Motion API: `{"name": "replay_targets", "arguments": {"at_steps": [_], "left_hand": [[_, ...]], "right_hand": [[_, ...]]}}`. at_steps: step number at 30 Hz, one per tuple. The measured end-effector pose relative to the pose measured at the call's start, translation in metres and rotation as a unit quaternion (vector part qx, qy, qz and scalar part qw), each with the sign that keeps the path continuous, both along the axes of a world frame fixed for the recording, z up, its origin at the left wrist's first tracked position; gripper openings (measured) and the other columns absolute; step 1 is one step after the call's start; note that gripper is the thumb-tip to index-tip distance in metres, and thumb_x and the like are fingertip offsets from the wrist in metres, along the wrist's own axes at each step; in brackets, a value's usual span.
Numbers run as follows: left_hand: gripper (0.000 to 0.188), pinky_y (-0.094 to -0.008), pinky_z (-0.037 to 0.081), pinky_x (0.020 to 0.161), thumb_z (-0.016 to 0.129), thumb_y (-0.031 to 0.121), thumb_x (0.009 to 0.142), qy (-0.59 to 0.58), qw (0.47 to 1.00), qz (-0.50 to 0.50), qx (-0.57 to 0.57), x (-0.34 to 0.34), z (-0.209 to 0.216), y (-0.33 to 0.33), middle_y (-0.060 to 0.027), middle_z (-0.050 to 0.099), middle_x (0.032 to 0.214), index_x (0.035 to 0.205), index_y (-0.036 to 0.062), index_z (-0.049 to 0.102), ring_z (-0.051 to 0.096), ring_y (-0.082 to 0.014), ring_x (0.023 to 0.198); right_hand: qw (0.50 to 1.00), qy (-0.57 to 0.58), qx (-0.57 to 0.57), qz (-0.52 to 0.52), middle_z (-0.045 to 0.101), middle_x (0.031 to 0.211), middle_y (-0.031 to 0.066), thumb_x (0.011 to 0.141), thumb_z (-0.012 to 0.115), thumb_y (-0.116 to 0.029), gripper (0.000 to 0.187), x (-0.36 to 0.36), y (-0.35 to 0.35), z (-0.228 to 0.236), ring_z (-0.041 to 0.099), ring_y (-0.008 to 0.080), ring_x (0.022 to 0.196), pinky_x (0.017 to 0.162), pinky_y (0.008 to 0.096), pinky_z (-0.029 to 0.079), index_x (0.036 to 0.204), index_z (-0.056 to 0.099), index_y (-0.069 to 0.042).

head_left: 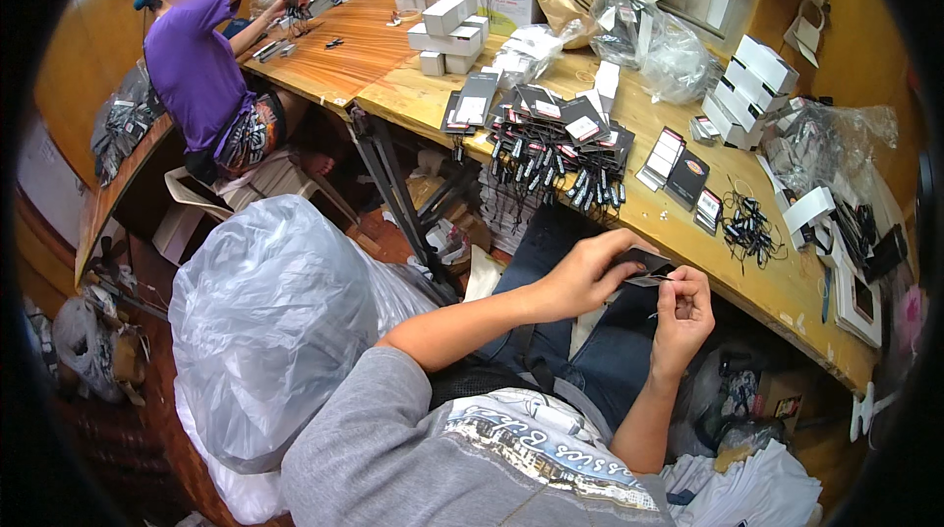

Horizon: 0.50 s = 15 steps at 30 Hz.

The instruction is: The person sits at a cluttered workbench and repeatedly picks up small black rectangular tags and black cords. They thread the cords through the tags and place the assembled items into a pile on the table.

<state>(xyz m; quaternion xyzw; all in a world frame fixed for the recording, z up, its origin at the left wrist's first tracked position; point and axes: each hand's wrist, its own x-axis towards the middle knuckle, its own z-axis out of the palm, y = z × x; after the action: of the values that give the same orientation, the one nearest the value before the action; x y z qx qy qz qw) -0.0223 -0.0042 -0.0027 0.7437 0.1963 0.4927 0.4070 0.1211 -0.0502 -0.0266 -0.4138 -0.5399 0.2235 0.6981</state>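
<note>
Above my lap, my left hand (588, 276) is closed around a small black card (645, 259), with thumb and fingers along its side. My right hand (682, 319) is pinched at the card's right edge; what lies between its fingertips is too small to make out. Just beyond, on the table edge, lies a heap of black hang tags (562, 129) whose cords and small dark toggles hang over the side. Right of it are white labelled cards (662, 153), black cards (687, 179) and a tangle of black cords (752, 232).
White boxes (447, 40) are stacked at the back, more white boxes (752, 89) at the right. Clear plastic bags (678, 65) lie along the wall. A large filled plastic bag (270, 321) stands at my left. A person in purple (202, 75) works at the far left table.
</note>
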Motion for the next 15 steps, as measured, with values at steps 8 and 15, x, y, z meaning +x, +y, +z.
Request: {"name": "replay_targets", "arguments": {"at_steps": [8, 15], "left_hand": [[0.027, -0.0216, 0.044, 0.07, 0.058, -0.005, 0.069, -0.039, 0.993, 0.049, -0.104, -0.002, -0.009, -0.002, -0.0066, 0.058, 0.088, 0.096, -0.0029, 0.053, 0.054, -0.0089, 0.079], [0.027, -0.0225, 0.043, 0.06, 0.056, -0.005, 0.069, 0.004, 0.997, 0.071, 0.002, 0.0, -0.003, -0.004, -0.0093, 0.058, 0.079, 0.095, -0.0004, 0.056, 0.054, -0.0127, 0.067]], "right_hand": [[0.994, -0.084, 0.002, -0.065, 0.044, 0.083, 0.0024, 0.065, 0.06, 0.001, 0.007, -0.011, -0.002, 0.015, 0.037, 0.0047, 0.057, 0.048, 0.0163, 0.03, 0.068, 0.055, -0.001], [0.991, -0.099, 0.002, -0.086, 0.041, 0.082, 0.0029, 0.064, 0.062, 0.0, 0.008, -0.012, -0.004, 0.018, 0.039, 0.0066, 0.057, 0.046, 0.0178, 0.031, 0.068, 0.055, -0.001]]}}
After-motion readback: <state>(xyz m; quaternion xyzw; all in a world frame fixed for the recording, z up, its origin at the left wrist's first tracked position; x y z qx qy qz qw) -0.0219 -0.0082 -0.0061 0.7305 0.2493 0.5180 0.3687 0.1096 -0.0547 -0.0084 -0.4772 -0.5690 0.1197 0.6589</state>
